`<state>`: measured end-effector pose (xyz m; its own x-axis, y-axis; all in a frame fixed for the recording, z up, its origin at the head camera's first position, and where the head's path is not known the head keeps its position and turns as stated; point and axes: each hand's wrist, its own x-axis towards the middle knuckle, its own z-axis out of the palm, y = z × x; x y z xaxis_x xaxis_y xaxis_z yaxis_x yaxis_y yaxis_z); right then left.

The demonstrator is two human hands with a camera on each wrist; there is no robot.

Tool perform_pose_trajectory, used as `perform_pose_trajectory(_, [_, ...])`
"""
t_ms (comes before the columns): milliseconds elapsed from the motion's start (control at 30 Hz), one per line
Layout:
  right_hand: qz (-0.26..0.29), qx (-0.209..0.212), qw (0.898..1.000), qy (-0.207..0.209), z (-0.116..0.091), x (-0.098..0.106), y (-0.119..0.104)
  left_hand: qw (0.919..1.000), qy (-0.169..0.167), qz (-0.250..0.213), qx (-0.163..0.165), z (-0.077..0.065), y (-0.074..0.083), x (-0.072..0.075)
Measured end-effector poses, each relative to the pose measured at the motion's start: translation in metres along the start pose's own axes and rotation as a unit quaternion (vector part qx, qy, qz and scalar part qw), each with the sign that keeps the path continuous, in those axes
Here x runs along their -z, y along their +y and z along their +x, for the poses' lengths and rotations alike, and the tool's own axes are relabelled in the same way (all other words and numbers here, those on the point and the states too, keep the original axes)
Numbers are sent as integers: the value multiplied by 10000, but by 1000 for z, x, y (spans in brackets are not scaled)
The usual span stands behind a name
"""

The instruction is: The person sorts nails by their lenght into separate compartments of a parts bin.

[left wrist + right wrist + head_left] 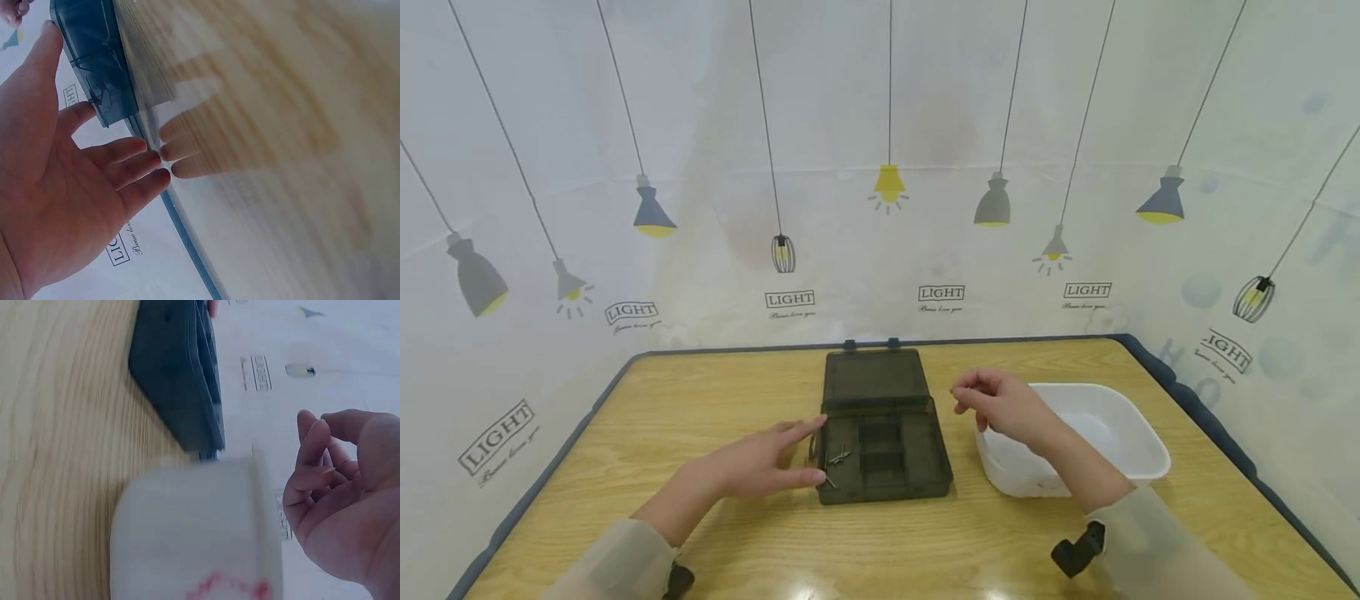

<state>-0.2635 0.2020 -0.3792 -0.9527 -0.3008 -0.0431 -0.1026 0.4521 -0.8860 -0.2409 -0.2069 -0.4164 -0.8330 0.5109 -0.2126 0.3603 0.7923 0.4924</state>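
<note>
Several metal pieces (841, 456) lie in an open case (882, 462) near the worktop's (715, 392) far edge, left grip (769, 461) spread beside it, right grip (1003, 407) pinching a tiny item (953, 391).

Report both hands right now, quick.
Left hand: open, at the box's left edge.
Right hand: closed in a pinch; whether it holds anything small cannot be told.

Dark in the middle, pale around

The case (886, 427) at the frame's centre is smoky, nearly black. At the right, the basin (1097, 425) is white, with red marks (215, 582) on its outside. The table (700, 392) has yellow-brown wood grain. In the upper half, the white wall covering (835, 100) carries printed lamps (888, 179) in grey, blue and yellow.
</note>
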Motion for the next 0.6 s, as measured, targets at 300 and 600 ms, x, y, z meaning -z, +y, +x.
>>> perform_pose_trajectory(300, [-498, -457, 9977, -7, -7, 41, 33, 9997, 125, 202, -21, 1, 1, 2])
perform_pose_trajectory(600, [-1093, -771, 9870, -896, -12, 64, 60, 9970, -437, -634, 38, 3, 1, 1])
